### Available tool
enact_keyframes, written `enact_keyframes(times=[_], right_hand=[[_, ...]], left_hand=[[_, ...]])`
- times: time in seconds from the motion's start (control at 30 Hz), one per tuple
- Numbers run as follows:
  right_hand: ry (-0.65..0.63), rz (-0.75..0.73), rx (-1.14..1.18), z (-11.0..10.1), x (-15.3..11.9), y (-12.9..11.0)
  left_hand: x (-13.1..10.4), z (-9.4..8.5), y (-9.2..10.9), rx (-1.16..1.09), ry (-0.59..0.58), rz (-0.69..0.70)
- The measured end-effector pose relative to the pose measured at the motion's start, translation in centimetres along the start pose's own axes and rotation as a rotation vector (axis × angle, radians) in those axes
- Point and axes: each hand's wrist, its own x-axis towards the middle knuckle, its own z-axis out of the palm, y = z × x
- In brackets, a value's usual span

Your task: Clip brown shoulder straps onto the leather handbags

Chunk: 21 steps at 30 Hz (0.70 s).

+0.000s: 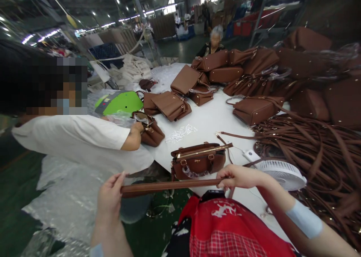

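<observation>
A brown strap (169, 185) is stretched level between my two hands, in front of the white table's near edge. My left hand (110, 193) is closed on its left end, and my right hand (229, 176) pinches the right part. Just beyond the strap stands a brown handbag (199, 163) with its gold zipper along the top and clear wrap on its handle. Another strap (237, 135) with a metal clip lies on the table behind the bag, toward the right.
Brown bags (225, 74) are heaped at the back and right. A tangle of straps (304, 148) and a white fan (279, 174) lie right. White slips (180, 133) lie mid-table. A co-worker in white (70, 136) handles a bag at left; another person (216, 39) is behind.
</observation>
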Motion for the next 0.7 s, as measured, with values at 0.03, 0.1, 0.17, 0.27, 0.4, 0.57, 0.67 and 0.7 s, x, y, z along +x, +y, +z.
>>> enact_keyframes(times=[0.03,0.1,0.17,0.27,0.4,0.57,0.67,0.7], right_hand=[[-0.032,-0.002,0.041,0.0,0.1,-0.3],[-0.061,-0.012,0.093,0.1,0.6,-0.8],[-0.030,-0.037,0.115,0.5,1.5,-1.2],[0.094,-0.054,0.124,1.8,3.6,-1.1],[0.272,-0.042,0.034,3.4,5.3,-0.1],[0.432,-0.024,0.195,3.0,4.2,1.4],[0.511,-0.102,0.402,2.6,3.4,1.6],[0.547,-0.137,0.450,2.5,3.2,1.7]], left_hand=[[0.4,-0.4,-0.1,0.024,0.016,0.035],[0.4,0.3,-0.2,0.141,-0.066,0.108],[-0.6,2.8,-0.2,0.259,-0.247,0.210],[-4.1,8.6,0.5,0.266,-0.540,0.391],[-9.2,15.7,2.3,0.289,-0.903,0.543],[-10.8,18.6,2.8,0.317,-1.118,0.447],[-10.5,19.1,2.5,0.197,-1.123,0.354],[-10.5,19.4,2.4,0.157,-1.121,0.337]])
